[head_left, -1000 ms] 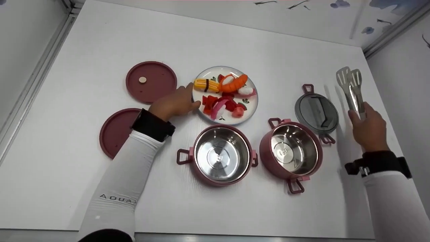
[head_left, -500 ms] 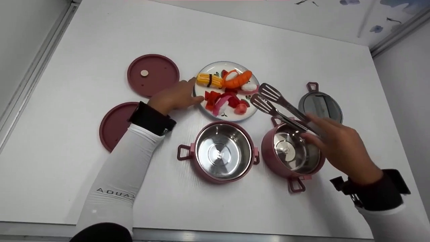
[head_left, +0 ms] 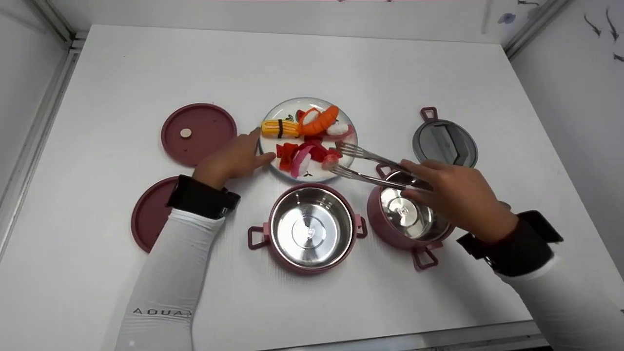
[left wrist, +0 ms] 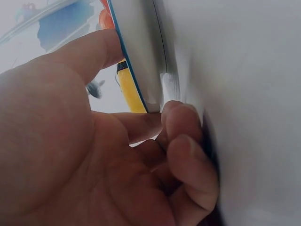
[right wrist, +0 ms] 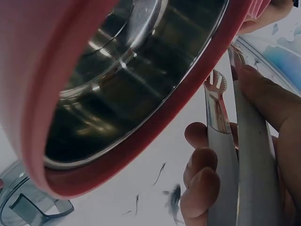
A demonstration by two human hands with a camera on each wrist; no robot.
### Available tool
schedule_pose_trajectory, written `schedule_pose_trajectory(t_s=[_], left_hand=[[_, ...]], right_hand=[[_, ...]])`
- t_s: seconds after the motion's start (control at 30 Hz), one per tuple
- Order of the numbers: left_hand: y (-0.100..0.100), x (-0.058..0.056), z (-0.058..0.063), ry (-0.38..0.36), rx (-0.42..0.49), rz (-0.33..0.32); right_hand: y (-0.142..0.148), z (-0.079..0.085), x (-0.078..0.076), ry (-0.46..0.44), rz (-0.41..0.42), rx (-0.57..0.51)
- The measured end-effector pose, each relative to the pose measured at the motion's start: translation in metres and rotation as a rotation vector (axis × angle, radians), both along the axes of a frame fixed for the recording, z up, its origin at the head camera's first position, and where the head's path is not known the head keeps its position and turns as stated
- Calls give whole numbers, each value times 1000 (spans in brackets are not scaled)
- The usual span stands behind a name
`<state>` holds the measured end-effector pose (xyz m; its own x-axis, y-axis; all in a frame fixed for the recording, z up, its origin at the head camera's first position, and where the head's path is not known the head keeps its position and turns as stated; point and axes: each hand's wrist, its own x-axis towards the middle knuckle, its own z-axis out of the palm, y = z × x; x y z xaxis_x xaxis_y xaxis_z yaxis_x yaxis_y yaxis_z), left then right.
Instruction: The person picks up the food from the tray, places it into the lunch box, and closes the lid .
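Observation:
My right hand [head_left: 451, 195] grips metal tongs [head_left: 370, 158] by their handles. The tongs' slotted ends stand apart over the right side of a white plate [head_left: 341, 173], near a small pinkish-red piece [head_left: 330, 161]; contact there cannot be told. My left hand [head_left: 231, 161] touches the plate's left rim with spread thumb and forefinger; its other fingers [left wrist: 188, 155] bend loosely below. The plate bears sushi-like pieces: a yellow one with a dark band [head_left: 279, 128], an orange shrimp-shaped one [head_left: 321, 122], a pink-and-white one [head_left: 301, 162] and several red bits.
A maroon pot [head_left: 312, 269] with a steel inside stands in front of the plate. A second pot [head_left: 382, 222] stands under my right hand, partly covered. Behind it lies a glass lid [head_left: 446, 141]. Two maroon round trays [head_left: 197, 139] lie left, one partly under my left arm.
My right hand has swung the tongs leftward from the table's right side, over the second pot, to the plate. My left hand stays at the plate's rim. The head view has shifted.

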<state>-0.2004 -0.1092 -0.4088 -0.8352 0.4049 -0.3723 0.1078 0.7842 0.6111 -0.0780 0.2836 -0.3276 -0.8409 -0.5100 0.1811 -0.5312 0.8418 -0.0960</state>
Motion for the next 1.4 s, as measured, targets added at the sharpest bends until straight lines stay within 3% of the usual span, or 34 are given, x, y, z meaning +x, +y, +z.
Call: schedule_pose_trajectory(t_s=[0.2,0.5,0.73,1.07,1.4], left_hand=[[-12,2,-6,31,17,27],[-9,0,-5,39,4,25],[-12,3,-7,34,10,31],[-8,0,-4,27,-15,29],[-9,2,-4,16,-17,50]], right_hand=[[-24,-7,-14,19,40,49],[-25,-8,-15,37,42,50],[-28,-2,-1,84,66,-5],[-41,11,45,72,179,-104],[-45,-1,50,59,230,-85]])
